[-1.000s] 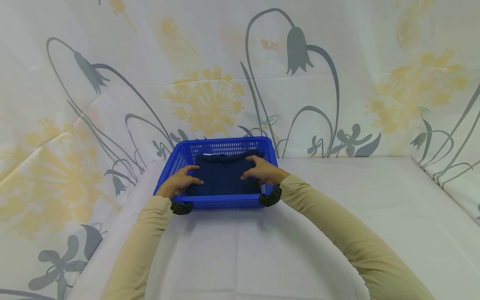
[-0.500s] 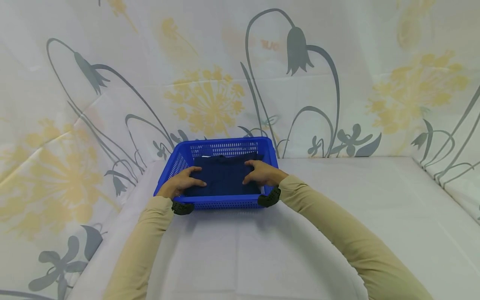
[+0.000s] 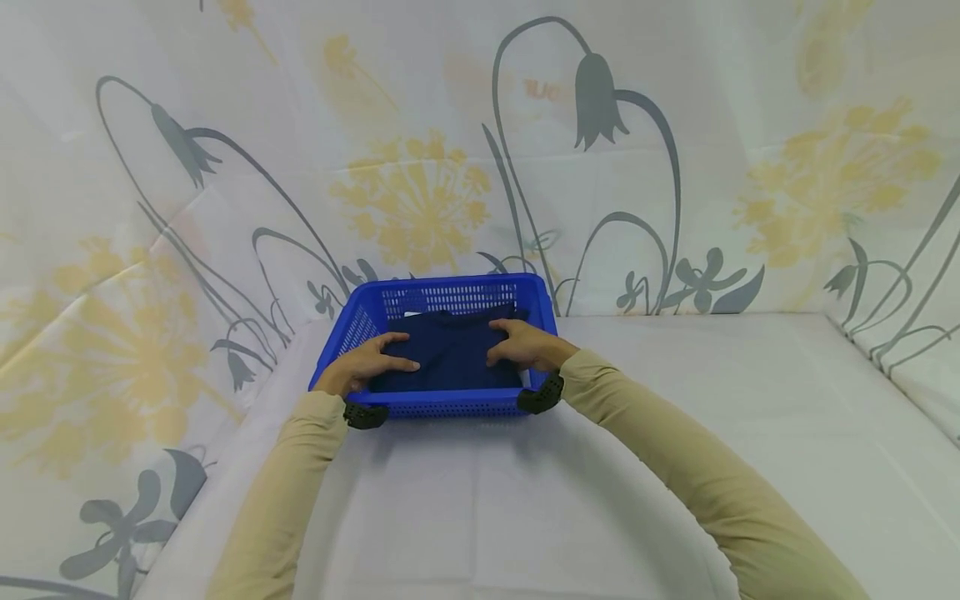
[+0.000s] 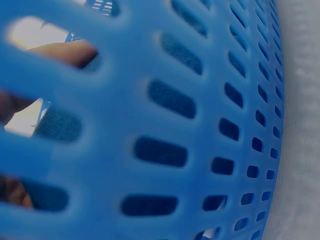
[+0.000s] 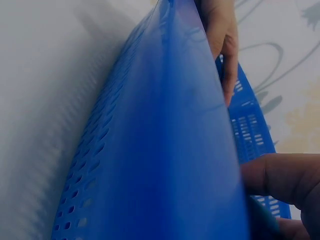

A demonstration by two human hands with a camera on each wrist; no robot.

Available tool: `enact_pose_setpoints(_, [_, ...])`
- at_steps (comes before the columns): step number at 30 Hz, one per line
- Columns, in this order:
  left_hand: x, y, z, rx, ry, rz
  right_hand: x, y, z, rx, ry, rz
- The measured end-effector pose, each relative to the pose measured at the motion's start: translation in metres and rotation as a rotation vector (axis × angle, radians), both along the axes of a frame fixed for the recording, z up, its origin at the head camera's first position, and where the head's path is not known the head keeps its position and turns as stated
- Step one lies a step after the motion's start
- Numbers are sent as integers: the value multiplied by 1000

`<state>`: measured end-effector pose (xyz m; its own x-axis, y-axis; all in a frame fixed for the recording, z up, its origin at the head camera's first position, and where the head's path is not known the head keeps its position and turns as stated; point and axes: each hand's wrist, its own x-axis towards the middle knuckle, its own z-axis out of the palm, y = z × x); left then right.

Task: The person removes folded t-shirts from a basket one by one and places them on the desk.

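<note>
A blue plastic basket holds a folded navy cloth, with a small white bit at its back left edge. My left hand reaches over the near left corner, thumb and index finger stretched out over the cloth. From the right, my right hand rests on the cloth's side, its thumb and index finger spread apart. Its other fingers are mostly hidden. In the left wrist view, basket slots show dark cloth and a fingertip. The basket's rim fills much of the right wrist view.
The basket stands on a white-covered table, close to a back wall hung with a flower-patterned sheet. Black wrist mounts hang right at the basket's front rim. Patterned sheeting also rises at the left and right.
The cloth has sunk lower and flattened at its back edge, and the white bit has shrunk. My left hand has shifted slightly right over the cloth; the right hand has moved slightly down.
</note>
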<state>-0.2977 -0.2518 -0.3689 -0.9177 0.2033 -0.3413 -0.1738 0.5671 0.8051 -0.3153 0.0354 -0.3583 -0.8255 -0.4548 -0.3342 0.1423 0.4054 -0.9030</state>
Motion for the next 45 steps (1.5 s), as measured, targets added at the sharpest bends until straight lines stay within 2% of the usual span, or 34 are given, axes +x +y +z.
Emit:
enact_pose_setpoints(11, [2, -2, 4, -40, -22, -18, 2, 1, 2, -78, -2, -37])
enact_pose_setpoints(19, [7, -3, 7, -48, 19, 17, 1, 0, 6, -89, 36, -45])
enact_pose_setpoints(26, [12, -2, 8, 40, 64, 38, -1, -1, 7, -73, 79, -46])
enact_pose_setpoints(34, [15, -2, 14, 93, 90, 61, 0, -1, 12, -68, 118, -43])
enact_pose_setpoints(45, [16, -4, 23, 152, 119, 138, -2, 0, 23, -75, 136, -50])
